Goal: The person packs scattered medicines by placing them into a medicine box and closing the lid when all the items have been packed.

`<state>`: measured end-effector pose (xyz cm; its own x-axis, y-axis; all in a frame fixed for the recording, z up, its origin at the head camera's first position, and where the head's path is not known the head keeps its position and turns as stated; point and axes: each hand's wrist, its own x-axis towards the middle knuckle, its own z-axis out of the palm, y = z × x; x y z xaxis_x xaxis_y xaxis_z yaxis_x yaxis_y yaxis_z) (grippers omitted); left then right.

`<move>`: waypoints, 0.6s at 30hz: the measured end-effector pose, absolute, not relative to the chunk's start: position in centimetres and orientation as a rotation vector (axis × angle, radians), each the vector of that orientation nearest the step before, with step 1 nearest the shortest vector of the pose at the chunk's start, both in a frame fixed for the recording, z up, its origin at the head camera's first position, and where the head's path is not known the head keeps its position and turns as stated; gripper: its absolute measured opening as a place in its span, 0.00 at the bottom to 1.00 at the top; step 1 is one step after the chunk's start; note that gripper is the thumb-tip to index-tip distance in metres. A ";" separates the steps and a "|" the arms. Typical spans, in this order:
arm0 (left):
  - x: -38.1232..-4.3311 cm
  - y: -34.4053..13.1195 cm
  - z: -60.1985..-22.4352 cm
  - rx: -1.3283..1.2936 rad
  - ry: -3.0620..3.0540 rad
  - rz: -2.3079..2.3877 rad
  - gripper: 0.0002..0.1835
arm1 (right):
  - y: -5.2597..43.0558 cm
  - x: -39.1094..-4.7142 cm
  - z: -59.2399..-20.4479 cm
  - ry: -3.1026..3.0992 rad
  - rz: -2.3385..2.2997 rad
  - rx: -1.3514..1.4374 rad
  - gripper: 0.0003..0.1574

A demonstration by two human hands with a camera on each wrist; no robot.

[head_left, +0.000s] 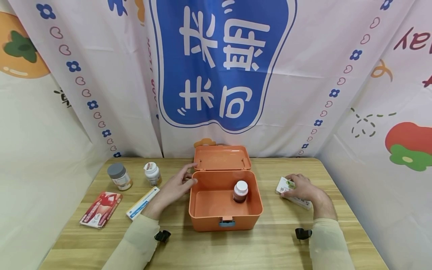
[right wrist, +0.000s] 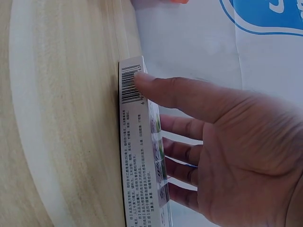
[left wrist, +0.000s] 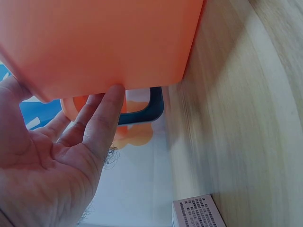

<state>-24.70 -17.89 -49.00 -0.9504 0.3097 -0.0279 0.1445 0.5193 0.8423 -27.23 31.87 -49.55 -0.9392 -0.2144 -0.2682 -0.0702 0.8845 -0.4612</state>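
Note:
An orange lidded storage box (head_left: pixel 209 223) stands mid-table with its lid (head_left: pixel 222 157) tipped back. Inside, toward the right, is a white-capped pill bottle (head_left: pixel 241 186). My left hand (head_left: pixel 173 189) is at the box's rear left corner, its thumb by the rim. In the left wrist view, the extended fingers (left wrist: pixel 106 113) touch the orange wall (left wrist: pixel 109 47) near a dark handle (left wrist: pixel 144 113). To the right, my right hand (head_left: pixel 301 188) holds a white medicine box (head_left: pixel 282 183) low at the table. Its thumb (right wrist: pixel 161 87) presses the barcoded side, with the other fingers across from it.
On the left of the wooden table (head_left: pixel 270 247) are a grey-lidded jar (head_left: pixel 119 177), a white bottle (head_left: pixel 152 173), a red medicine box (head_left: pixel 101 209) and a slim blue-and-white box (head_left: pixel 142 203). A printed curtain (head_left: pixel 287 112) hangs behind the table's back edge.

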 end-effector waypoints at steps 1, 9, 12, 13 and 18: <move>-24.7 -17.9 -49.0 0.390 2.581 1.409 0.33 | 31.9 -27.2 -49.5 2.742 -0.654 -0.212 0.54; -24.7 -17.8 -49.0 0.375 2.585 1.406 0.33 | 32.0 -27.4 -49.7 2.745 -0.647 -0.215 0.52; -24.7 -17.8 -48.9 0.373 2.590 1.401 0.33 | 32.0 -27.5 -49.8 2.757 -0.649 -0.225 0.51; -24.7 -17.8 -48.9 0.372 2.590 1.403 0.33 | 32.0 -27.5 -49.8 2.763 -0.650 -0.230 0.50; -24.7 -17.7 -48.9 0.375 2.589 1.405 0.33 | 32.0 -27.7 -49.9 2.781 -0.640 -0.248 0.50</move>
<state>-24.70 -17.74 -48.93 -0.9536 0.2995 -0.0311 0.1372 0.5240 0.8406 -27.71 32.00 -49.89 -0.9473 -0.2258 -0.2275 -0.1035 0.8873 -0.4495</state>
